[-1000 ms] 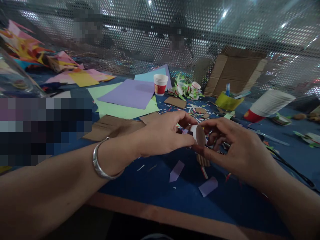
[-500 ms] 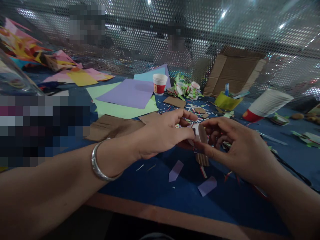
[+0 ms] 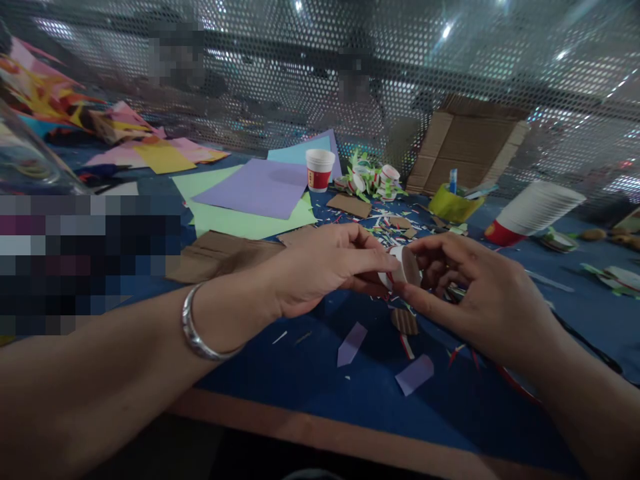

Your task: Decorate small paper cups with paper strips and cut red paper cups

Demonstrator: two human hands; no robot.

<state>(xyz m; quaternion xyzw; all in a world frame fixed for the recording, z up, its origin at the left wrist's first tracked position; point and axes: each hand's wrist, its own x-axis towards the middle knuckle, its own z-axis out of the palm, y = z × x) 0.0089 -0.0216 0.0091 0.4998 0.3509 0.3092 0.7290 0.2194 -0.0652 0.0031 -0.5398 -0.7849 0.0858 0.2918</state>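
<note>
Cup stub (image 3: 404,265): short white cut-down paper cup with a red rim edge, held on its side, clear of the blue table (image 3: 300,380). Position: nearer the person than the standing cup (image 3: 320,169) and to its right.

Left hand (image 3: 320,267): closed on the cup stub, forefinger over the top and thumb under it, so the stub sits at the fingertips, not in the palm. Silver bracelet (image 3: 195,327) on that wrist.

Right hand (image 3: 480,300): also closed on the cup stub, thumb along its near lower edge, fingers curled behind its far side. The stub lies between the two grips, its open end turned toward the right hand.

Judgement: the two-sided fingertip pinch likely steadies a light, easily crushed piece and leaves its edge free to be worked.

Nearer the person than the standing cup: purple sheet (image 3: 257,187) on a green sheet (image 3: 250,223), brown cardboard (image 3: 225,253), two purple scraps (image 3: 351,343) and a ribbed cardboard disc (image 3: 404,321); the disc lies directly below the stub. Far right of the standing cup: a toppled cup stack (image 3: 535,210).
</note>
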